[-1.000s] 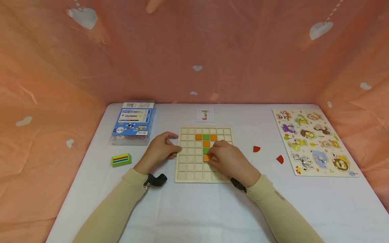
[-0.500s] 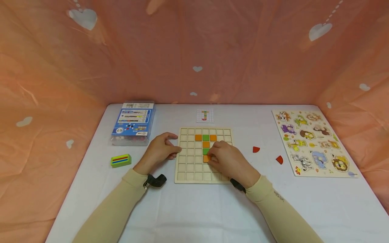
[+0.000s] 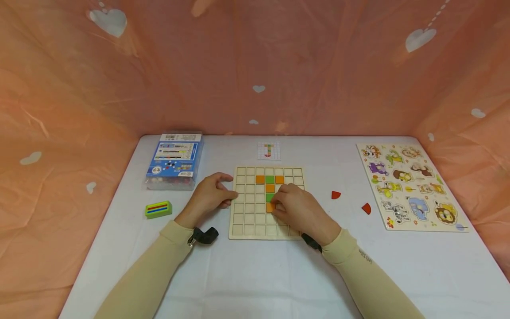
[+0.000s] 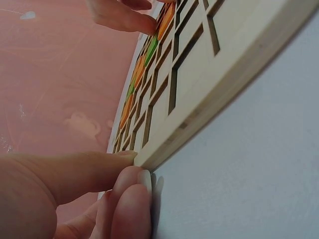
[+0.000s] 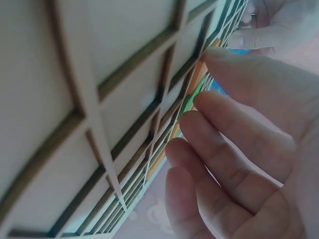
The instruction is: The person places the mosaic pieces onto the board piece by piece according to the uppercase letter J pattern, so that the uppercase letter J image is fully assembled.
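A pale wooden grid board (image 3: pixel 249 219) lies flat on the table, with orange and green square tiles forming a T in its cells. My right hand (image 3: pixel 300 210) is over the board's right half. Its thumb and index finger pinch an orange tile (image 3: pixel 269 207) at the bottom of the column; the green tile (image 5: pixel 188 103) lies just beyond the index fingertip. At the left edge, my left hand (image 3: pixel 211 195) touches the board's rim with a straight thumb (image 4: pixel 107 167). Its other fingers stay loose beside the edge.
Two red quarter-circle pieces (image 3: pixel 336 195) lie right of the board. A pattern card (image 3: pixel 268 151) is behind it. A boxed set (image 3: pixel 175 159) and a green striped block (image 3: pixel 158 209) sit left; an animal puzzle (image 3: pixel 410 188) is at far right.
Both hands stay almost where they were, the right still at the orange tile and the left at the board's edge. The head view shifts very slightly.
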